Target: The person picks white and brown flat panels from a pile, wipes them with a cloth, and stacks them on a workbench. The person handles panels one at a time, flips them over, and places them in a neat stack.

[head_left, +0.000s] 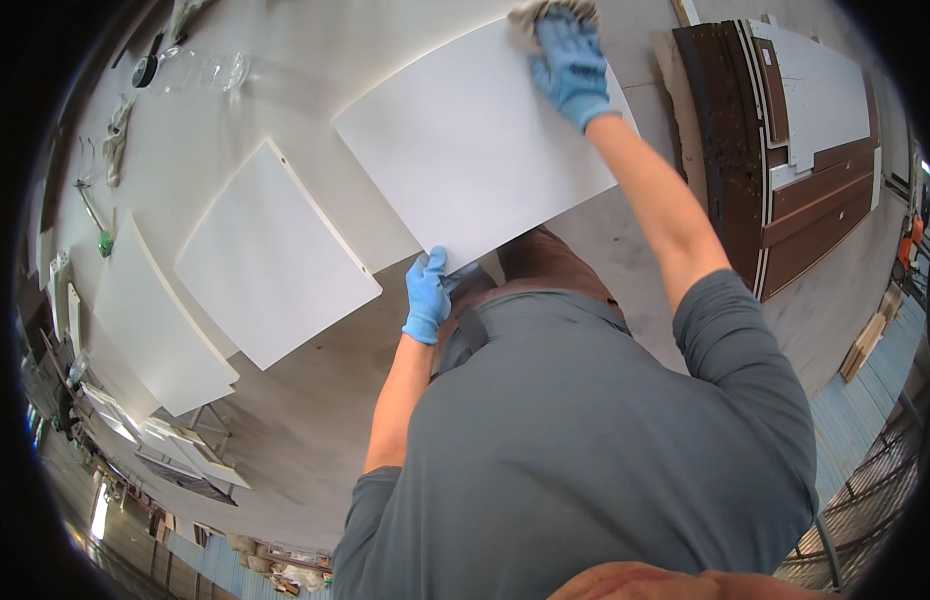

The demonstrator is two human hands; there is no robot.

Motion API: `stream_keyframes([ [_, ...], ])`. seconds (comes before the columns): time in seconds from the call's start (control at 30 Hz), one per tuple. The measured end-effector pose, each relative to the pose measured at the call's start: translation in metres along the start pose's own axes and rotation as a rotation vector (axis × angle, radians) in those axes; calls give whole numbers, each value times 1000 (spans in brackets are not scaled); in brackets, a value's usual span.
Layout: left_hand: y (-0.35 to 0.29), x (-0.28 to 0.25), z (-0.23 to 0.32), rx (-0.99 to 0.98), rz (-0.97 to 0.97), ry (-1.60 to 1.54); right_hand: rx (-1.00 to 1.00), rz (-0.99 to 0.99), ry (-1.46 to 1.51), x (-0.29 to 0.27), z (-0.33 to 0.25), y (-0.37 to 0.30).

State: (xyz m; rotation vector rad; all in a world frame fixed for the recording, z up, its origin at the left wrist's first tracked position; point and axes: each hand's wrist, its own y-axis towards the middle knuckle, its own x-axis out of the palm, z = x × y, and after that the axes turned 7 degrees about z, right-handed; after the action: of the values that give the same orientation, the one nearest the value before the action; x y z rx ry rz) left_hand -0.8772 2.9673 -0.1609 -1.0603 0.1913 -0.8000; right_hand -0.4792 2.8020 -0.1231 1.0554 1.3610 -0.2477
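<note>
Right hand [569, 68] blurred, cloth [526, 18] partly hidden

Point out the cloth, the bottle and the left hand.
Cloth [525, 21]: head view, its exposed left part.
Bottle [200, 70]: head view, its clear body.
Left hand [425, 298]: head view, middle of its glove.

– What is lost around the white panel [475, 140]?
– At its far corner, a cloth [523, 20] appears blurred, partly covered by the right hand [570, 72].
– And nearer?
– Brown trousers [551, 268] disappear beneath its near edge; well left of it, a pale crumpled item [186, 14] is cropped by the frame's top.
</note>
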Motion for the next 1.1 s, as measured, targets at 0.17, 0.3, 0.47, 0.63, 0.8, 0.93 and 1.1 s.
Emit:
stream_keyframes([
  [0.17, -4, 6, 5, -24, 16, -60, -145, -87, 87, -37, -11, -41],
  [0.3, -13, 17, 15, 29, 20, -90, 489, -56, 153, -24, 46, -34],
  [0.47, -25, 21, 14, 21, 132, -49, 857, -40, 85, -36, 44, -13],
  [0.63, -43, -61, 3, 118, -110, -368, 453, 141, 535, -33, -49, 45],
  [0.8, -56, -182, 17, 82, 421, -784, -61, 135, 704, 25, -231, 67],
  [0.93, -50, -257, 41, 181, 411, -790, -181, -29, 710, 67, -357, 65],
  [1.1, -49, -285, 55, 198, 386, -619, -242, -92, 126, 104, -435, 40],
])
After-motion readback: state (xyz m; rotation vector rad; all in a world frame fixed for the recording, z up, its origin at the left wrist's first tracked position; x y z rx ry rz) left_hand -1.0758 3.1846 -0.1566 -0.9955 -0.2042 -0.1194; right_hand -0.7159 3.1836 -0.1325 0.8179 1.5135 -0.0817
